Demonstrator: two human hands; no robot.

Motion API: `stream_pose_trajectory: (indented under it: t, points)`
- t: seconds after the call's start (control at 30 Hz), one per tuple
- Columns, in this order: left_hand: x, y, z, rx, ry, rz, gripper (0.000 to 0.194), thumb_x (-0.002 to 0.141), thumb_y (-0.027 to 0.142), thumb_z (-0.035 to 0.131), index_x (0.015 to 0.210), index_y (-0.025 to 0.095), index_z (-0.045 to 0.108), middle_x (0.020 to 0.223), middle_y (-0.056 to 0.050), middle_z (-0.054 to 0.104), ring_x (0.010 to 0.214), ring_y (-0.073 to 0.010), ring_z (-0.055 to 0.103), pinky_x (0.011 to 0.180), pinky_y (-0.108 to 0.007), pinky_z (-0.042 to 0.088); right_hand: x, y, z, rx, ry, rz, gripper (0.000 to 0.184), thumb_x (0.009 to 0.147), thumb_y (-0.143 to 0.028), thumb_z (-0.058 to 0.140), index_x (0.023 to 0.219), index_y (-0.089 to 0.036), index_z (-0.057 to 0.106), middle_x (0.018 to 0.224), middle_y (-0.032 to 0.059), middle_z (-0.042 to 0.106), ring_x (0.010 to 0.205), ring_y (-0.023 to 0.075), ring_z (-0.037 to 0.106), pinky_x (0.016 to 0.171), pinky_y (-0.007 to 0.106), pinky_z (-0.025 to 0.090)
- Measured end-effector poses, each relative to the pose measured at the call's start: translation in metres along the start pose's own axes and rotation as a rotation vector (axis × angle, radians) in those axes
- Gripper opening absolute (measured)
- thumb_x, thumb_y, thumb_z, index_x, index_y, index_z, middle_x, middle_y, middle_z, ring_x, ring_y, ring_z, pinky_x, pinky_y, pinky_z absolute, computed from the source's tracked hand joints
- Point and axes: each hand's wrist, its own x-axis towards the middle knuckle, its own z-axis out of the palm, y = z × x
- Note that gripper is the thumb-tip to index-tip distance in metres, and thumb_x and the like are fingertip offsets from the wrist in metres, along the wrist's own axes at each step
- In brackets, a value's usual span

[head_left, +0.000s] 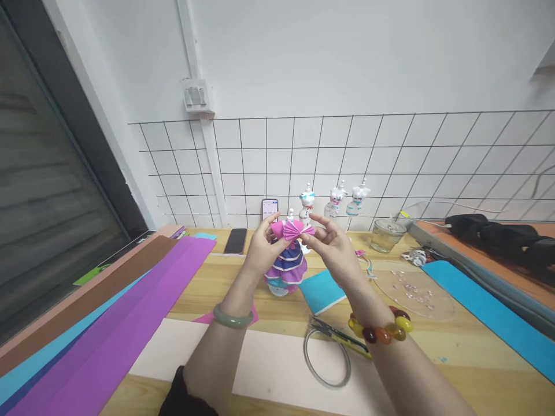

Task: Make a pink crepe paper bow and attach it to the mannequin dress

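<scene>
In front of me stands a small dress form (291, 215) wearing a layered paper skirt (286, 266) in dark blue, purple and light blue with white trims. A pleated pink paper piece (296, 231), fanned out like a bow, lies across its bodice. My left hand (262, 248) closes on the left end of this pink paper, thumb in front. On the other end, my right hand (333, 241) pinches the pleats between thumb and fingers. The paper and my fingers hide most of the bodice.
Behind are several white dress forms (336, 199) and a propped phone (269, 209). Another phone (236, 241) lies left. Purple paper (130, 318), a blue paper pad (321, 290), scissors (342, 336), a silver ring (306, 353), a glass (387, 236) and a tray of beads (411, 289) surround it.
</scene>
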Motion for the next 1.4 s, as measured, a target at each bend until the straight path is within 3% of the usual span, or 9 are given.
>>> stream_pose_trajectory:
  t: [0.4,0.7,1.1,1.4]
  points:
    - [0.0,0.0,-0.001,-0.015,0.001,-0.012,0.069,0.064,0.025,0.072,0.126,0.016,0.043,0.112,-0.013,0.059,0.103,-0.023,0.056,0.089,-0.035,0.045,-0.001,-0.003,0.0,-0.03,0.028,-0.021,0.046,0.065,-0.031,0.072,0.107,-0.026,0.055,0.071,-0.0035,0.061,0.07,0.0136,0.059,0.071,0.03,0.048]
    - [-0.001,0.0,-0.001,-0.004,-0.018,-0.01,0.069,0.064,0.024,0.072,0.126,0.018,0.042,0.112,-0.011,0.06,0.103,-0.0219,0.056,0.088,-0.033,0.045,-0.002,-0.001,-0.002,-0.06,0.091,-0.04,0.037,0.066,-0.031,0.071,0.1,-0.024,0.059,0.079,-0.0006,0.064,0.071,0.0131,0.058,0.069,0.029,0.047]
    - [0.0,0.0,0.0,0.024,-0.003,-0.005,0.068,0.065,0.025,0.071,0.126,0.018,0.042,0.111,-0.011,0.06,0.101,-0.0214,0.056,0.086,-0.032,0.045,0.001,0.007,0.0,0.235,0.139,0.167,0.038,0.059,-0.027,0.077,0.094,-0.025,0.062,0.076,-0.0027,0.065,0.068,0.0108,0.059,0.064,0.025,0.046]
    - [-0.001,0.0,0.002,0.006,-0.013,-0.004,0.066,0.066,0.025,0.07,0.126,0.018,0.043,0.103,-0.009,0.062,0.092,-0.0194,0.059,0.081,-0.031,0.047,0.001,0.009,0.002,0.493,0.17,0.281,0.024,0.061,-0.024,0.076,0.08,-0.025,0.063,0.072,-0.0059,0.064,0.063,0.0077,0.058,0.058,0.02,0.049]
